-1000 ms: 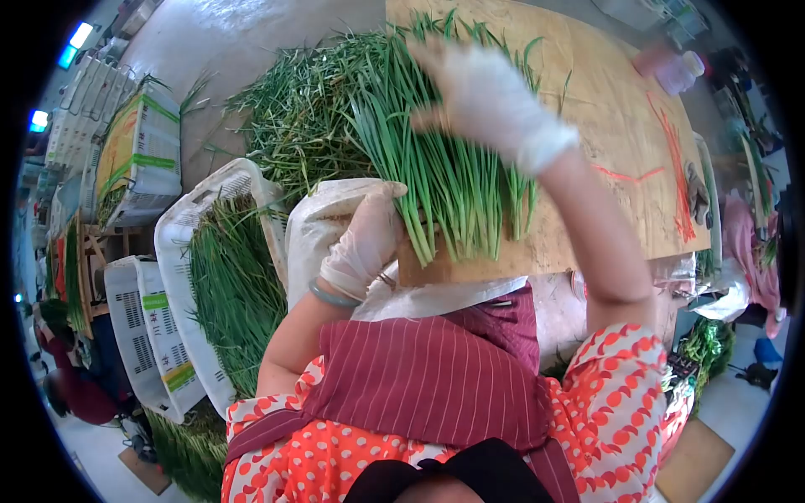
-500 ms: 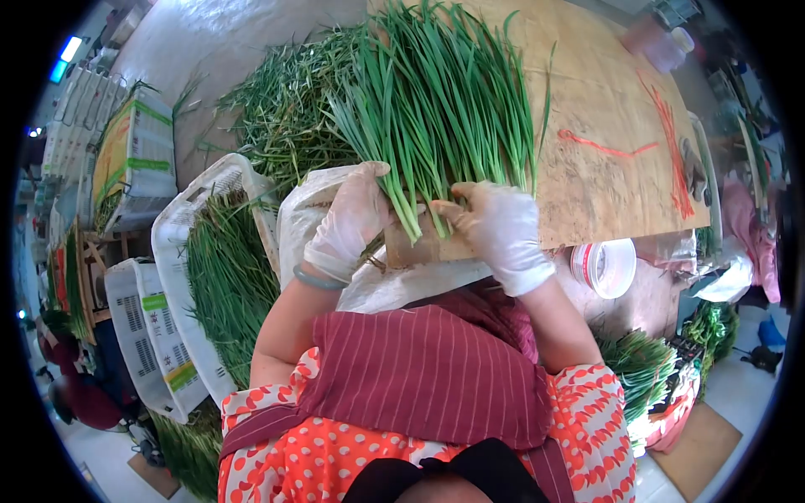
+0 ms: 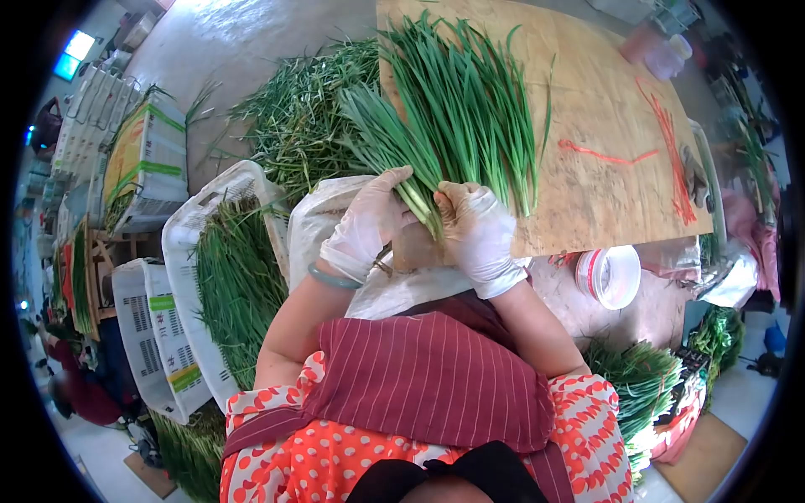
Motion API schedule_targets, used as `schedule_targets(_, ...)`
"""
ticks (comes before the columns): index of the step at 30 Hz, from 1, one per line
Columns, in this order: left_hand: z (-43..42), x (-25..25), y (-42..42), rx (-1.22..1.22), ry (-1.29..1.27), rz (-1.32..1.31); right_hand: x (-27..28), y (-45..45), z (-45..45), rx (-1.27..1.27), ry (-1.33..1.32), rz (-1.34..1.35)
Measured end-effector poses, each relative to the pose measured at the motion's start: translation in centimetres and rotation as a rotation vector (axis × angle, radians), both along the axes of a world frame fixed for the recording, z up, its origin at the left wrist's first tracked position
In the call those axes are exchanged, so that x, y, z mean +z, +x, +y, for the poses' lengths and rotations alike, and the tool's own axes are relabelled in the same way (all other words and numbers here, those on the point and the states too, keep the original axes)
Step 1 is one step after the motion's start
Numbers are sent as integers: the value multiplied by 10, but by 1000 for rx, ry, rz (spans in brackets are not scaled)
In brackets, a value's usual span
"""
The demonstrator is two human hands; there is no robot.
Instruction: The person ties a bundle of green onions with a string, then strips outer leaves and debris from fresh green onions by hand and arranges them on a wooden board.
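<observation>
A small bunch of garlic chives [image 3: 387,126] slants across the board's left edge, its pale stalk ends toward me. My left hand [image 3: 373,216], in a thin whitish glove, is closed round the lower stalks from the left. From the right, my gloved right hand [image 3: 480,233] pinches at the same stalk ends with thumb and fingertips. Just right of this bunch, a larger spread of garlic chives [image 3: 474,105] lies on the wooden board [image 3: 599,189]. Part of the gripped stalks is hidden by my fingers.
Loose trimmed leaves [image 3: 298,117] are heaped left of the board. A white crate [image 3: 180,251] of chives stands at my left. Red ties [image 3: 667,142] lie on the board's right side. A white tub [image 3: 619,277] sits below its front edge, with more chives [image 3: 629,373] lower right.
My right hand has moved left to meet the small bunch near my left hand. That bunch now lies apart from the larger spread, tilted further left.
</observation>
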State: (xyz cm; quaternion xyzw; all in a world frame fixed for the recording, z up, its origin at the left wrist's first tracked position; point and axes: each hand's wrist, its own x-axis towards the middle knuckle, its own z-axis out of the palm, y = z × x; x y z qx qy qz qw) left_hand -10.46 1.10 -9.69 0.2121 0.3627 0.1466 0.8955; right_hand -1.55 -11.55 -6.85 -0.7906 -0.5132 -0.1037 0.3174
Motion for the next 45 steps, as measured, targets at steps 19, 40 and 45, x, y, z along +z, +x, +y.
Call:
schedule_targets(19,3,-12,-2,-1,-29,-76,61,45,7,353,56,1151)
schedule_targets(40,9,-18,-6,4,-101,-113,10,16,-28,148,-393,1158)
schedule_targets(45,4,-16,0,26,-112,-198,11,11,-23,13,-153,358)
